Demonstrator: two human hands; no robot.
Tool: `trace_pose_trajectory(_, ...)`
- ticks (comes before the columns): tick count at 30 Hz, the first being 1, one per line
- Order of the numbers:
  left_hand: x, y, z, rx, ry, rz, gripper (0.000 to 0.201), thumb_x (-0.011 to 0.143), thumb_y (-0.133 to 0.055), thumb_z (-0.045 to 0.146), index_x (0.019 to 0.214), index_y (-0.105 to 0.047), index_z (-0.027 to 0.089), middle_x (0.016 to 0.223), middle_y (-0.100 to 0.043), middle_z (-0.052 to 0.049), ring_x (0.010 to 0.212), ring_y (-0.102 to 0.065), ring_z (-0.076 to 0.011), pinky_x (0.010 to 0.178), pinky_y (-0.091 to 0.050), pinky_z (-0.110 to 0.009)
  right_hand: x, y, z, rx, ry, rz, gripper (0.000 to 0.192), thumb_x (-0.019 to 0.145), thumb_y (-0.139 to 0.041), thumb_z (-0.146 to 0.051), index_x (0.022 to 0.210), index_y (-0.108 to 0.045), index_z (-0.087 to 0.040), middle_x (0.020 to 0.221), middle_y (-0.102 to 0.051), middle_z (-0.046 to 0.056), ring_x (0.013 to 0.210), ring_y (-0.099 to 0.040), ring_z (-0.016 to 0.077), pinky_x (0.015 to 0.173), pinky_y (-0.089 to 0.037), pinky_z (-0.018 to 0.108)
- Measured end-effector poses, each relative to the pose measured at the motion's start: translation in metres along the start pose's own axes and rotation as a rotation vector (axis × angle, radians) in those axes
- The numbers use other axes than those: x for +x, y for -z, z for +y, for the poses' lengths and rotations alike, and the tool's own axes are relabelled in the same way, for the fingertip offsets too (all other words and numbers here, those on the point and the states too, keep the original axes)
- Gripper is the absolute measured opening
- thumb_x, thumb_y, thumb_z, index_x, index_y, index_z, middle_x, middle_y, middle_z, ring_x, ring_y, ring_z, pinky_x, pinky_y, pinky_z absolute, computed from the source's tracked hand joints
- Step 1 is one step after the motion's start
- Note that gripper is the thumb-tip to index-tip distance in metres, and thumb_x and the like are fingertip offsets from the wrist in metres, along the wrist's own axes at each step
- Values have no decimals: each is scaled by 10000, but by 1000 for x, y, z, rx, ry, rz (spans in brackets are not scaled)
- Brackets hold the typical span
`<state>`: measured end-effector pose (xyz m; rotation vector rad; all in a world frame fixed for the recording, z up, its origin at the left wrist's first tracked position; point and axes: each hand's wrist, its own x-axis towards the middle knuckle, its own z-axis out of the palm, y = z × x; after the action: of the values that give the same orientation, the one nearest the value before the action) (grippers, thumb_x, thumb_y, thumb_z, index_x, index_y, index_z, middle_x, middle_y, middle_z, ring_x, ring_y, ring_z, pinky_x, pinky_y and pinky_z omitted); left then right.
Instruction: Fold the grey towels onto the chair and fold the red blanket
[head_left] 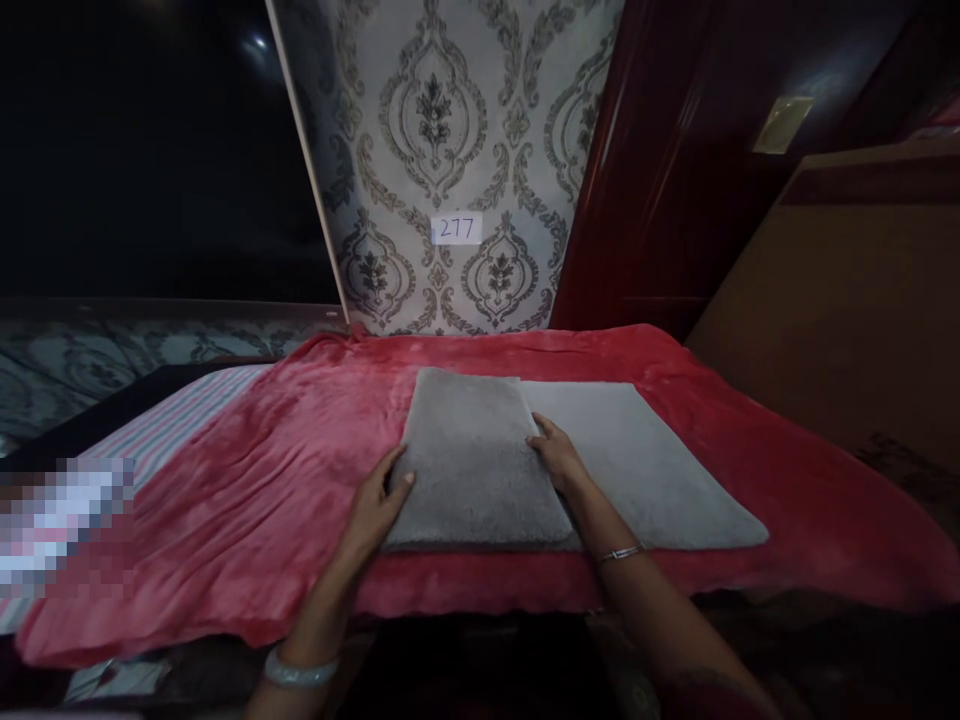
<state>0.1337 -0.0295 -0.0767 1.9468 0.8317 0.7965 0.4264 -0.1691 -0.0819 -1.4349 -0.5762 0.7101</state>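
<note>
A grey fluffy mat [480, 460] lies on a red blanket [262, 480], its left part folded over onto the rest, whose single layer [652, 470] stretches out to the right. My left hand [379, 505] rests at the left edge of the folded part, thumb on top of the pile. My right hand [556, 455] lies flat with fingers spread on the right edge of the folded flap. A bangle sits on each wrist.
The red blanket covers a bed with a striped sheet [180, 420] showing at the left. Patterned wallpaper with a label "277" [456, 228] is behind. A dark red wardrobe [675, 180] and a brown panel [847, 300] stand at the right.
</note>
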Motion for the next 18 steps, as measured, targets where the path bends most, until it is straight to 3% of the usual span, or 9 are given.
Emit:
trace_pose_trajectory(8, 2, -6, -11, -71, -52, 54, 641, 816, -559, 492, 1374, -568, 177, 1430, -590, -106, 1339, -528, -270, 1167, -381, -436, -4, 3, -4, -259, 61, 148, 789, 684, -578, -230, 1460, -473, -135, 694, -622, -22, 606, -570, 194, 621, -502, 321)
trace_pose_trajectory(14, -2, -5, -5, -122, -21, 86, 651, 792, -597, 487, 1352, -580, 156, 1403, -608, -128, 1302, -558, -285, 1144, -402, -459, -6, 4, -8, -504, 116, 188, 701, 717, -539, -162, 1417, -527, -133, 891, -698, 30, 831, -649, 203, 855, -512, 342)
trace_pose_trajectory(18, -4, 7, 7, -214, 71, -7, 711, 764, -659, 518, 1370, -567, 160, 1399, -612, -137, 1296, -563, -308, 1104, -445, -451, -19, 4, -7, -691, 190, 181, 685, 779, -542, -199, 1458, -484, -125, 1090, -711, 85, 990, -662, 225, 924, -495, 347)
